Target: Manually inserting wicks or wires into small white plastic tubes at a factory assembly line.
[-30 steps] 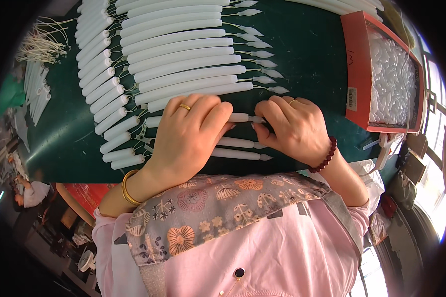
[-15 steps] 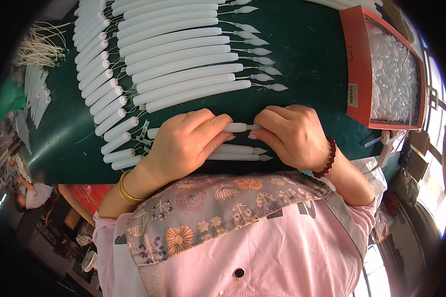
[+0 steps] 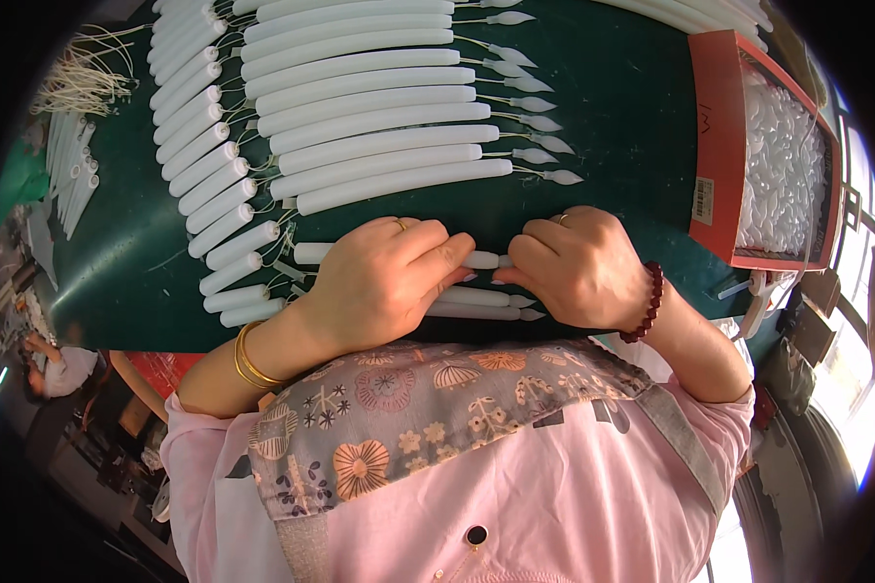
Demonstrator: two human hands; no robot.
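Observation:
My left hand [image 3: 394, 277] is closed around a slim white candle tube [image 3: 482, 259], which lies level above the green table. The tube's left part shows beyond my wrist. At its right end, my right hand [image 3: 583, 267] pinches a small whitish tip [image 3: 505, 260], mostly covered by the fingers. Between the hands and my apron lie two white candles with flame-shaped tips [image 3: 476, 295]. Beyond the hands, several white tubes [image 3: 403, 183] lie side by side, with flame-shaped bulbs [image 3: 561, 177] hanging out on thin wires at their right ends.
Short white cylinders [image 3: 221, 233] form a column left of the tubes, wired to them. A red box [image 3: 715, 146] full of clear-white flame-shaped pieces [image 3: 783, 155] stands at right. Pale wires [image 3: 87, 73] and thin white tubes [image 3: 76, 170] lie far left on the green table [image 3: 126, 282].
The whole view has shifted slightly, so the table's things sit farther right. Both hands keep their grip, and less of the tip shows between tube and right fingers.

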